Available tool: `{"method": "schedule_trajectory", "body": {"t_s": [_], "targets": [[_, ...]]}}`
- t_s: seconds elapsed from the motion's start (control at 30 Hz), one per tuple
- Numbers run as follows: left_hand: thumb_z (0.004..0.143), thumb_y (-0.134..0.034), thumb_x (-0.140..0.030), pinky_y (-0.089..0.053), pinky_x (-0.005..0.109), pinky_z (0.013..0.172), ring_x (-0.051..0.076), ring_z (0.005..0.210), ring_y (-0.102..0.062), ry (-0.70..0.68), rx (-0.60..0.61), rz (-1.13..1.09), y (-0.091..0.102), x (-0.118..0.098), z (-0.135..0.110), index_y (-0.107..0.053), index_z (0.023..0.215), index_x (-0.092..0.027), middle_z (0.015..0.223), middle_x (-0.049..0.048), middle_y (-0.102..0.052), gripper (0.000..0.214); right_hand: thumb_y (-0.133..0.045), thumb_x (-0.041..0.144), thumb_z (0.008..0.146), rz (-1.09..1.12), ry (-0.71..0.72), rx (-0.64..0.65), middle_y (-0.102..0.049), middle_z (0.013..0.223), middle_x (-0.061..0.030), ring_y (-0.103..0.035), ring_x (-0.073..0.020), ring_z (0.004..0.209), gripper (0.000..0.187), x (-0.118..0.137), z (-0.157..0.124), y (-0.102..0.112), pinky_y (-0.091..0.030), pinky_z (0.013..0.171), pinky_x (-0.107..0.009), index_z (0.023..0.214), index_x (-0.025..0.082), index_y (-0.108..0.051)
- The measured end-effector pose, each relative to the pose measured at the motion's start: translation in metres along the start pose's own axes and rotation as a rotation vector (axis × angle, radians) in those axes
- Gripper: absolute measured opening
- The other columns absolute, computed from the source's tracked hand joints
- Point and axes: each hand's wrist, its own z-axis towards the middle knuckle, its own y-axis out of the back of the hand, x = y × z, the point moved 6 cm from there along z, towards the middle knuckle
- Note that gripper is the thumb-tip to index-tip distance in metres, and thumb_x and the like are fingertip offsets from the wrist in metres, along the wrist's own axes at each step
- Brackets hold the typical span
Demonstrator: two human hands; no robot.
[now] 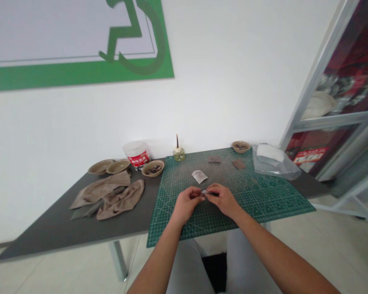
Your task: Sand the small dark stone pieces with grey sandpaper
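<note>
Green, grid-printed cutting mat covers the right part of a dark grey worktop. Above its middle the person's two hands are close together at the fingertips, around one small, thin piece, pale at one end and dark at the other. The left hand pinches it between thumb and finger from the left; the right hand does so from the right. What the piece is made of is too small to tell.

Just beyond the hands lies a whitish, creased square. Nearer the mat's far edge are two flat brown patches, well apart. At its far left corner stands a squat glass bottle with a pale cap and an upright brown stick. By the far right corner sits a tan bowl of dark bits, beside a clear plastic bag holding something white, which lies across the mat's right edge.

Left of the mat, along the worktop's far edge, are two tan bowls, a translucent tub with a red label and another tan bowl with dark pieces. Crumpled brown and grey cloths spread in front of them.
</note>
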Motion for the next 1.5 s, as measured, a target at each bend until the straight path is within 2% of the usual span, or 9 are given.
{"method": "schedule_trajectory", "body": {"t_s": [0.13,0.3,0.47,0.6,0.97,1.1,1.27,1.5], "targets": [[0.069,-0.071,-0.026,-0.051,0.029,0.072,0.018,0.076,-0.067,0.034,-0.009,0.021,0.001,0.003,0.001,-0.068,0.088,-0.017,0.081,0.0037,-0.072,0.021,-0.066,0.026,0.083,-0.031,-0.002,-0.029,-0.067,0.086,-0.0023,-0.063,-0.0164,0.081,0.010,-0.002,0.000,0.000,-0.047,0.075,-0.029,0.088,0.024,-0.075],[0.068,-0.071,-0.022,-0.051,0.030,0.073,0.017,0.076,-0.067,0.028,0.009,-0.009,0.000,0.004,0.001,-0.068,0.091,-0.018,0.082,0.0030,-0.073,0.023,-0.066,0.027,0.083,0.029,-0.014,0.052,-0.067,0.086,-0.0013,-0.063,-0.0163,0.082,0.010,-0.004,0.001,-0.001,-0.047,0.077,-0.029,0.087,0.025,-0.074],[0.068,-0.073,-0.026,-0.051,0.030,0.074,0.017,0.076,-0.066,0.027,0.022,0.008,-0.001,0.003,0.000,-0.068,0.086,-0.017,0.082,0.0032,-0.072,0.021,-0.066,0.026,0.083,0.014,-0.006,0.004,-0.066,0.086,-0.0017,-0.063,-0.0160,0.082,0.010,-0.001,0.000,0.002,-0.047,0.076,-0.029,0.087,0.024,-0.074],[0.069,-0.072,-0.022,-0.050,0.030,0.074,0.017,0.076,-0.066,0.015,0.049,-0.009,-0.002,0.003,0.000,-0.068,0.089,-0.016,0.082,0.0033,-0.071,0.021,-0.068,0.026,0.081,0.027,-0.010,0.044,-0.066,0.086,-0.0015,-0.063,-0.0162,0.082,0.009,-0.001,-0.001,-0.001,-0.047,0.076,-0.029,0.086,0.024,-0.074],[0.071,-0.072,-0.027,-0.048,0.027,0.070,0.016,0.074,-0.064,0.023,0.009,0.001,0.000,0.005,-0.001,-0.069,0.089,-0.016,0.080,0.0033,-0.071,0.021,-0.068,0.023,0.080,-0.035,-0.002,-0.022,-0.066,0.084,-0.0015,-0.062,-0.0155,0.080,0.009,-0.001,-0.003,0.001,-0.046,0.075,-0.028,0.086,0.023,-0.074],[0.069,-0.074,-0.026,-0.048,0.027,0.071,0.016,0.074,-0.063,0.013,0.006,-0.028,0.001,0.006,0.000,-0.068,0.090,-0.016,0.080,0.0029,-0.070,0.024,-0.066,0.022,0.081,-0.021,0.013,0.019,-0.066,0.085,-0.0016,-0.062,-0.0149,0.079,0.008,0.000,-0.003,-0.001,-0.046,0.074,-0.027,0.085,0.022,-0.073],[0.071,-0.074,-0.029,-0.047,0.026,0.070,0.016,0.073,-0.062,0.000,0.012,-0.028,0.001,0.005,0.000,-0.069,0.088,-0.016,0.079,0.0025,-0.070,0.022,-0.069,0.023,0.077,-0.063,0.050,-0.026,-0.068,0.084,-0.0014,-0.062,-0.0160,0.080,0.009,0.006,-0.003,-0.001,-0.046,0.074,-0.027,0.086,0.021,-0.070],[0.074,-0.073,-0.033,-0.046,0.025,0.069,0.015,0.073,-0.062,-0.005,0.020,-0.054,0.000,0.006,-0.001,-0.068,0.088,-0.016,0.080,0.0033,-0.070,0.023,-0.066,0.024,0.081,-0.150,0.028,-0.023,-0.070,0.081,-0.0007,-0.063,-0.0153,0.075,0.007,0.007,-0.006,-0.002,-0.044,0.071,-0.026,0.085,0.020,-0.070]]}}
